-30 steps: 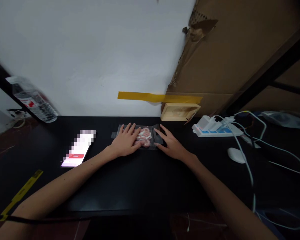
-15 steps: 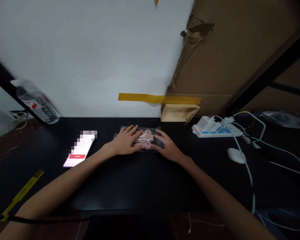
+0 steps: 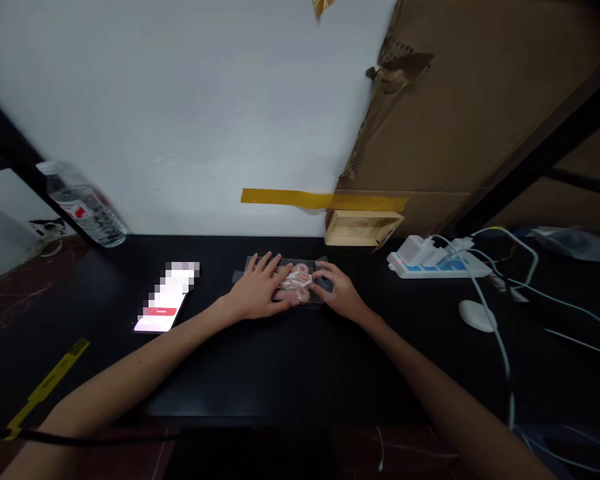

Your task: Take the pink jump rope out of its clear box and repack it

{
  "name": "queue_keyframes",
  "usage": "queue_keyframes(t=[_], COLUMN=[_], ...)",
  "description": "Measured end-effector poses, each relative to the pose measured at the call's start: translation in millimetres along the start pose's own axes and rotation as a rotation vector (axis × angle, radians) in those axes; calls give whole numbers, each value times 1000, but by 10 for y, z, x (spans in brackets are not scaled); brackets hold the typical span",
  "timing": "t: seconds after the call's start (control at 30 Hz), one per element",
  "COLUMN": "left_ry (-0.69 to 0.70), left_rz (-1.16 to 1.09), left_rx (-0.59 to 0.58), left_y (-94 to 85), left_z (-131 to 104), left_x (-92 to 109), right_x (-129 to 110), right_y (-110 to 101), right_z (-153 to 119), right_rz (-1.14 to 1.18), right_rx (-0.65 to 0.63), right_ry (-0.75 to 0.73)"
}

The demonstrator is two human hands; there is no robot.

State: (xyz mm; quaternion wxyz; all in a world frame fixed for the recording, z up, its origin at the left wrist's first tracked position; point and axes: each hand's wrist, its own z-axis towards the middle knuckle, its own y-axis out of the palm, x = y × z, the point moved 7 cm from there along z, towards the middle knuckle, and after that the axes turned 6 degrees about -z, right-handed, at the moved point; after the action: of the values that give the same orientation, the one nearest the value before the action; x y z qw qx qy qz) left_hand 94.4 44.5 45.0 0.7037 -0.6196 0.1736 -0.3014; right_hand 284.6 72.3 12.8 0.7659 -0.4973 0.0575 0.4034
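Observation:
A flat clear plastic packet [image 3: 300, 295] with pink and white pieces inside lies on the black tabletop in front of me. Across its left part rests my left hand [image 3: 260, 287], palm down with the fingers spread, hiding that part of the packet. My right hand [image 3: 344, 293] is at the packet's right end, fingers curled and thumb near the index finger, gripping the plastic there. What exactly the pieces in the packet are is too small to make out.
Left of the packet lies a lit phone [image 3: 165, 300], with a water bottle [image 3: 87, 210] farther back. On the right are a shallow wooden box [image 3: 363, 228], a white power strip [image 3: 437, 267] with plugs and cables, and a white mouse [image 3: 477, 315]. A wall stands behind the table.
My right thumb and fingers have drawn closer together at the packet's right end. My left hand stays spread on it, shifted slightly. The whole view has moved a little.

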Motion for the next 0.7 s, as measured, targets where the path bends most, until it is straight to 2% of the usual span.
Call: queue_keyframes(t=[0.33, 0.53, 0.7], left_ry=[19, 30, 33], left_rz=[-61, -61, -57], left_rx=[-19, -10, 4], left_y=[-3, -31, -40], left_z=[-2, 19, 15], left_x=[-100, -169, -187], right_x=[16, 171, 291], right_y=[-79, -279, -489], right_z=[41, 63, 90], right_rz=[-69, -173, -135], right_rx=[-11, -109, -172], right_ry=[84, 165, 106])
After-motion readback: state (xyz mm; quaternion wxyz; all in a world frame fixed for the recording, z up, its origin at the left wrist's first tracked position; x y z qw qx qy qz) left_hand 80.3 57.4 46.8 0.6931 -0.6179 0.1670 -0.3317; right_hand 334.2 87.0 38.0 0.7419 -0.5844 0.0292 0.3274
